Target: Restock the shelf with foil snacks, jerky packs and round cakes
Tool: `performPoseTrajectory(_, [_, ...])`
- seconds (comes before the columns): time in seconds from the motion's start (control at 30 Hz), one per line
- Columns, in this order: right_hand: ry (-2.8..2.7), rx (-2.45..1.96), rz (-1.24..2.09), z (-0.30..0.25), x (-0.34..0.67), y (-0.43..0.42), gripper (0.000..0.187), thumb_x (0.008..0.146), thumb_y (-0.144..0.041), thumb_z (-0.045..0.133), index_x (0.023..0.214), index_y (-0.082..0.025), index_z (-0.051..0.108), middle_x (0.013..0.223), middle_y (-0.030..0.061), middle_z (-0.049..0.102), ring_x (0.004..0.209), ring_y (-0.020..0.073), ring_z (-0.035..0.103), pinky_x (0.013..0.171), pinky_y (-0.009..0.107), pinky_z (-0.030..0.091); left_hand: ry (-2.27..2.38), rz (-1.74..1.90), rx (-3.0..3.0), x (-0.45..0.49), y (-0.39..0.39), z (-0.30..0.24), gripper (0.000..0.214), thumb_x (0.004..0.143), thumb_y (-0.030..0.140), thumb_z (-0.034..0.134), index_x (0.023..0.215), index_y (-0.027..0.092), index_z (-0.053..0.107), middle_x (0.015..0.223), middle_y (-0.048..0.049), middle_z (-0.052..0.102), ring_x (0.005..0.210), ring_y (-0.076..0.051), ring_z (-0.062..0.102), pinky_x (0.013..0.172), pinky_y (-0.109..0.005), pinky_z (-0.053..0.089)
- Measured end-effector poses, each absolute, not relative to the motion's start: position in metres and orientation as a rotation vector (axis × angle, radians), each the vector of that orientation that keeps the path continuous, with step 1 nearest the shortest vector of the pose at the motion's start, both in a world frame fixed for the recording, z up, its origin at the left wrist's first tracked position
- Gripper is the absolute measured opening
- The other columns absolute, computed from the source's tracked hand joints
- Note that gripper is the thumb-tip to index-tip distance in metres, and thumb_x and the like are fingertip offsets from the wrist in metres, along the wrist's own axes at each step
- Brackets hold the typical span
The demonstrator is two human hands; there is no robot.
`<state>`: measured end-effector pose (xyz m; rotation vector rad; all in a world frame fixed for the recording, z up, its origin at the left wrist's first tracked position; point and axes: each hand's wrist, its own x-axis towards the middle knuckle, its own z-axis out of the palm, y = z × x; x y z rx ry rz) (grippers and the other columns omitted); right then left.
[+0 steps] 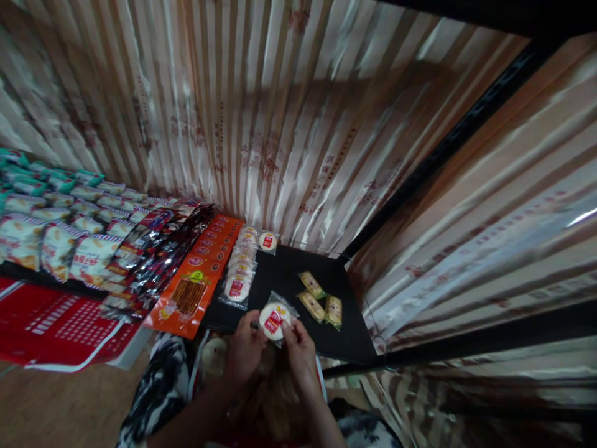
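Between both hands, over the front edge of the black shelf [275,267], is a round white rice cracker [269,317] in a clear wrapper with a red label. My right hand [300,348] grips its right edge, thumb on the front. My left hand [245,348] has its fingers closed at the cracker's left edge; the fingertips are partly hidden. Just behind lies an overlapping row of similar wrapped crackers [239,277], with a single wrapped cracker [267,241] at its far end. Several small yellow wrapped cakes [312,305] lie to the right.
Left of the crackers are an orange snack packet [193,280], dark shiny packets [158,249] and rows of white snack bags [91,255]. A red basket [60,323] stands below them. A black metal post [448,140] slants at right before striped sheeting [289,112]. An open container [212,358] sits beneath my hands.
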<state>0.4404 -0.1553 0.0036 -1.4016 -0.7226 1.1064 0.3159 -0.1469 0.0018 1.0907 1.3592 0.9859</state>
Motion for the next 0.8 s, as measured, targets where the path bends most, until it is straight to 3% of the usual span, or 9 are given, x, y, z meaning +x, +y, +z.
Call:
performPoseTrajectory(0.1, [-0.772,-1.434,1.018,-0.004,0.452,-0.131,0.046,0.059,-0.046,0.07,0.093,-0.016,0.06,0.07,0.0016,0.068,0.062,0.0169,0.063,0.059,0.027,0.05,1.433,1.027,1.375,0.328,-0.141,-0.002,0.05,0.076,0.012,0.041,0.126,0.01,0.043,0.132,-0.0178,0.047,0.094,-0.018,0.062,0.085,-0.033,0.05])
performPoseTrajectory(0.23, [-0.848,-1.493,0.853,-0.012,0.46,-0.097,0.041,0.059,-0.041,0.068,0.09,-0.017,0.056,0.063,-0.0003,0.065,0.057,0.0162,0.062,0.055,0.027,0.05,1.443,0.981,1.7,0.343,-0.132,-0.009,0.056,0.077,0.006,0.036,0.132,0.009,0.041,0.148,-0.0141,0.027,0.131,-0.022,0.035,0.107,-0.033,0.034])
performPoseTrajectory(0.33, [-0.965,-1.545,0.763,-0.014,0.46,-0.075,0.034,0.063,-0.038,0.064,0.089,-0.017,0.056,0.066,0.0018,0.066,0.058,0.0164,0.063,0.053,0.026,0.05,1.497,0.871,1.836,0.353,-0.119,-0.012,0.057,0.076,0.003,0.034,0.132,0.005,0.042,0.146,-0.0147,0.031,0.135,-0.022,0.027,0.11,-0.035,0.029])
performPoseTrajectory(0.6, [-1.13,-1.681,0.621,-0.021,0.461,-0.017,0.031,0.07,-0.035,0.055,0.091,-0.015,0.063,0.08,0.0082,0.07,0.071,0.0201,0.065,0.07,0.032,0.051,1.692,0.761,1.938,0.367,-0.067,-0.008,0.057,0.071,0.001,0.038,0.127,0.001,0.047,0.14,-0.0193,0.039,0.129,-0.029,0.036,0.106,-0.041,0.032])
performPoseTrajectory(0.8, [-1.146,-1.679,0.538,-0.024,0.458,0.023,0.033,0.068,-0.037,0.054,0.092,-0.017,0.064,0.082,0.0058,0.068,0.075,0.02,0.063,0.074,0.033,0.049,1.766,0.896,1.726,0.376,-0.023,-0.016,0.049,0.078,0.008,0.038,0.125,0.009,0.051,0.137,-0.0143,0.045,0.125,-0.026,0.043,0.105,-0.042,0.033])
